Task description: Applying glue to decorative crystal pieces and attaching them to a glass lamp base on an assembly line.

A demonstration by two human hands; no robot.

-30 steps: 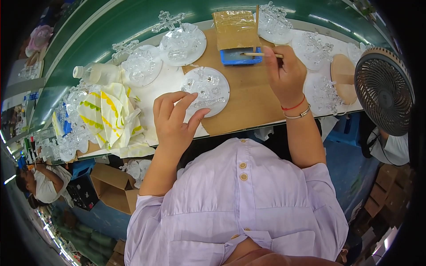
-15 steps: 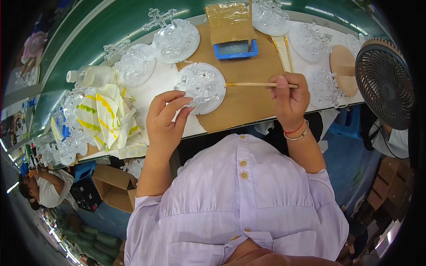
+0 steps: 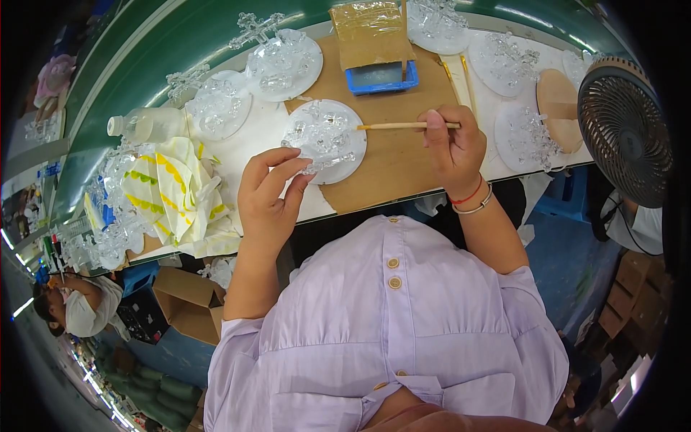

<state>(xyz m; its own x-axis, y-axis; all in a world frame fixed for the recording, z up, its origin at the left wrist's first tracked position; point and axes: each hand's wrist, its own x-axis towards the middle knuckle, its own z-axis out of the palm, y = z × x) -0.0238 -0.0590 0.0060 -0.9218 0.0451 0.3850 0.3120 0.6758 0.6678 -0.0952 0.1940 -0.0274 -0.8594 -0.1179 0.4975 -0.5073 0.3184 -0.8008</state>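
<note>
Head view of a tabletop assembly station, with work under way on a round white disc [image 3: 347, 167] lying near the front edge, partly on a brown cardboard sheet [image 3: 399, 169]. The right hand [image 3: 452, 147] grips a slim wooden brush [image 3: 403, 126], whose tip reaches the disc's right side. The left hand [image 3: 277, 183] has its fingers bent at the near-left part of the clear cluster [image 3: 324, 133] on the disc; whether they pinch a piece cannot be told.

Progress: the disc already bears numerous clear parts, so this unit appears well advanced; brushing seems unfinished. Which joints are set cannot be seen. Neighbouring discs [image 3: 284, 68] carry similar clusters, though their completeness is uncertain.

Surface: beyond the disc stands a blue tray [image 3: 381, 88] beneath a taped cardboard cover [image 3: 368, 36]. Spare brushes [image 3: 464, 72] lie to its right. A translucent bottle [image 3: 162, 124] and a crumpled white sheet with yellow and green markings [image 3: 176, 191] occupy the left; a dark fan [image 3: 630, 137] occupies the right.

Room: an open carton [image 3: 188, 306] rests on the blue floor [image 3: 169, 360], near a co-worker in a white top [image 3: 90, 306].
</note>
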